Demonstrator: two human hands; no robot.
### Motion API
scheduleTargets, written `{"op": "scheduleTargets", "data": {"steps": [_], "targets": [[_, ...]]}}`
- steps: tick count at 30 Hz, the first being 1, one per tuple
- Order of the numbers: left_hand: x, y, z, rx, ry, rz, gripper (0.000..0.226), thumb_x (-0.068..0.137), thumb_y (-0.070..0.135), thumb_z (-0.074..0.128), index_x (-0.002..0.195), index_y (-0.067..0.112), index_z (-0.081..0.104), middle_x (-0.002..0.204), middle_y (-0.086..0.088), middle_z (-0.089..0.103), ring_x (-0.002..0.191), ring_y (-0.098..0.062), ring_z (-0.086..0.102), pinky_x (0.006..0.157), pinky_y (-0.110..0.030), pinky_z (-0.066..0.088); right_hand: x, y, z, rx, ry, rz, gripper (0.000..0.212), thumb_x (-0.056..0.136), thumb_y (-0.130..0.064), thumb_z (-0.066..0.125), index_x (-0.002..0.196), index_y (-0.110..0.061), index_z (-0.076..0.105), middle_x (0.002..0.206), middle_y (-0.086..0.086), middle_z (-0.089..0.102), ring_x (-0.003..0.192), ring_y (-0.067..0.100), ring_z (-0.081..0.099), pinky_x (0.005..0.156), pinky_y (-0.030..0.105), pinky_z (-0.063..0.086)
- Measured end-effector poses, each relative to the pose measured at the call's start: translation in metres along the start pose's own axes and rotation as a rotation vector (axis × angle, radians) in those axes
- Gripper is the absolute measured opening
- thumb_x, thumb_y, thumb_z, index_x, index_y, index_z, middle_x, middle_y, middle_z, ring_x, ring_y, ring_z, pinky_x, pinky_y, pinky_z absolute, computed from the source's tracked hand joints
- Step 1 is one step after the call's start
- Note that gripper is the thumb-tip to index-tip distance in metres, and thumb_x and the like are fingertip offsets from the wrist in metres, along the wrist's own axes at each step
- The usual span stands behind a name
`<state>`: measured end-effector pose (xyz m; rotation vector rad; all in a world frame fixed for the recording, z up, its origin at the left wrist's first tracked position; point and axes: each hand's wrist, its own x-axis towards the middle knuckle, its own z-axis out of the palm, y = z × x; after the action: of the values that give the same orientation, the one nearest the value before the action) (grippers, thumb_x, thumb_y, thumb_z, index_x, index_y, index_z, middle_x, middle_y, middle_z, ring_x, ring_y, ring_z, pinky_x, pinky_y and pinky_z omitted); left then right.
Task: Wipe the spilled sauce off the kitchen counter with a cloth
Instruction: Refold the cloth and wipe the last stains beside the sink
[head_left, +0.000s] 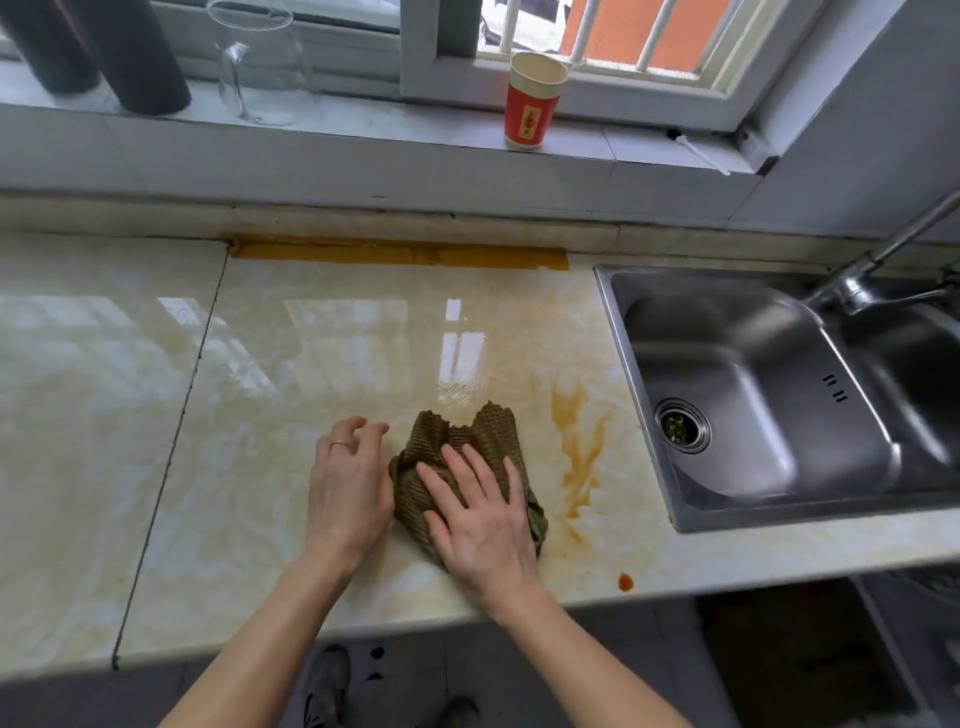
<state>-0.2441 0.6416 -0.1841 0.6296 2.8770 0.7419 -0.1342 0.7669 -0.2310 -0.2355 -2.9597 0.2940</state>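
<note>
On the counter (322, 332) | your right hand (480, 525) is pressing flat, fingers spread, on the cloth (480, 434) | your left hand (348, 483) is hovering beside it, loosely curled, empty | sauce (576, 447) is lying just right of the cloth.

Well to the right of the hands, a steel sink (753, 395) sits sunk in the desk, its drain strainer (682, 425) holding dark bits and a faucet (878, 270) reaching over its far right corner. Far beyond the hands, the windowsill (363, 124) carries a red paper cup (532, 101), a clear glass pitcher (260, 62) and two dark cylinders (98, 52) at the left. A strip of yellow tape (400, 254) runs along the back edge of the desk.
</note>
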Motion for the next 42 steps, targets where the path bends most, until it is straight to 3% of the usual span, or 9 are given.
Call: {"op": "scheduleTargets", "data": {"steps": [8, 16, 18, 21, 25, 28, 34, 38, 42], "targets": [[-0.005, -0.003, 0.003, 0.07, -0.055, 0.01, 0.05, 0.085, 0.0, 0.046, 0.134, 0.008, 0.043, 0.142, -0.015, 0.038, 0.124, -0.033, 0.04, 0.098, -0.039, 0.04, 0.04, 0.051, -0.008, -0.099, -0.022, 0.08, 0.05, 0.096, -0.044, 0.034, 0.143, -0.032, 0.047, 0.152, 0.003, 0.042, 0.141, 0.023, 0.035, 0.114, 0.057, 0.023], [-0.006, -0.007, 0.005, 0.064, -0.066, 0.015, 0.052, 0.083, -0.002, 0.046, 0.134, 0.01, 0.043, 0.144, -0.014, 0.037, 0.13, -0.032, 0.036, 0.103, -0.041, 0.039, -0.025, 0.077, -0.031, -0.185, 0.023, -0.33, 0.059, 0.092, -0.048, 0.054, 0.148, -0.036, 0.039, 0.159, 0.002, 0.03, 0.147, 0.022, 0.025, 0.114, 0.058, 0.023], [-0.007, -0.007, 0.005, 0.074, -0.065, 0.012, 0.053, 0.083, -0.002, 0.046, 0.135, 0.01, 0.042, 0.144, -0.014, 0.037, 0.13, -0.032, 0.036, 0.104, -0.04, 0.038, -0.025, 0.079, -0.047, -0.167, 0.041, -0.209, 0.071, 0.086, -0.047, 0.063, 0.15, -0.035, 0.035, 0.161, 0.005, 0.022, 0.149, 0.025, 0.017, 0.116, 0.059, 0.017], [-0.008, -0.003, 0.006, 0.073, -0.052, -0.005, 0.051, 0.083, 0.0, 0.047, 0.134, 0.008, 0.043, 0.143, -0.015, 0.038, 0.13, -0.032, 0.036, 0.105, -0.04, 0.036, -0.029, 0.042, -0.055, 0.089, 0.177, 0.297, 0.081, 0.08, -0.041, 0.067, 0.151, -0.034, 0.031, 0.161, 0.006, 0.018, 0.149, 0.026, 0.015, 0.117, 0.059, 0.016], [-0.006, 0.002, 0.007, 0.068, -0.043, -0.023, 0.048, 0.083, 0.001, 0.048, 0.131, 0.006, 0.046, 0.141, -0.017, 0.041, 0.127, -0.034, 0.038, 0.104, -0.042, 0.036, -0.004, -0.014, -0.042, 0.305, 0.137, 0.767, 0.087, 0.082, -0.064, 0.056, 0.154, -0.04, 0.013, 0.163, 0.005, 0.004, 0.15, 0.03, 0.0, 0.117, 0.061, 0.003], [-0.005, 0.001, 0.008, 0.073, -0.042, -0.028, 0.047, 0.084, 0.002, 0.047, 0.13, 0.006, 0.046, 0.141, -0.016, 0.041, 0.127, -0.035, 0.038, 0.104, -0.043, 0.036, 0.025, -0.02, -0.035, 0.24, -0.001, 0.844, 0.089, 0.08, -0.063, 0.062, 0.153, -0.039, 0.017, 0.159, 0.007, 0.015, 0.147, 0.036, 0.0, 0.112, 0.066, -0.001], [-0.004, 0.004, 0.007, 0.09, -0.045, -0.04, 0.044, 0.083, 0.002, 0.047, 0.127, 0.005, 0.048, 0.136, -0.017, 0.045, 0.122, -0.036, 0.042, 0.101, -0.043, 0.038, 0.036, 0.001, -0.052, 0.379, 0.052, 0.871, 0.031, 0.082, -0.011, 0.061, 0.102, -0.035, 0.062, 0.112, -0.008, 0.051, 0.12, 0.02, 0.036, 0.11, 0.044, 0.016], [-0.003, 0.031, 0.006, -0.036, -0.078, 0.064, 0.049, 0.083, 0.01, 0.055, 0.131, 0.009, 0.048, 0.128, -0.015, 0.053, 0.114, -0.033, 0.049, 0.097, -0.041, 0.041, 0.012, 0.014, -0.067, 0.57, 0.261, 0.764, 0.037, 0.073, 0.001, 0.062, 0.081, -0.034, 0.056, 0.098, -0.01, 0.048, 0.107, 0.014, 0.04, 0.106, 0.039, 0.024], [-0.001, 0.075, 0.013, -0.288, -0.382, 0.099, 0.035, 0.082, 0.02, 0.064, 0.116, 0.017, 0.06, 0.109, -0.004, 0.065, 0.09, -0.017, 0.061, 0.083, -0.03, 0.049, -0.033, 0.033, -0.066, 0.585, 0.275, 0.758, 0.045, 0.067, 0.006, 0.063, 0.076, -0.038, 0.055, 0.099, -0.016, 0.047, 0.109, 0.013, 0.044, 0.103, 0.042, 0.035]]}}
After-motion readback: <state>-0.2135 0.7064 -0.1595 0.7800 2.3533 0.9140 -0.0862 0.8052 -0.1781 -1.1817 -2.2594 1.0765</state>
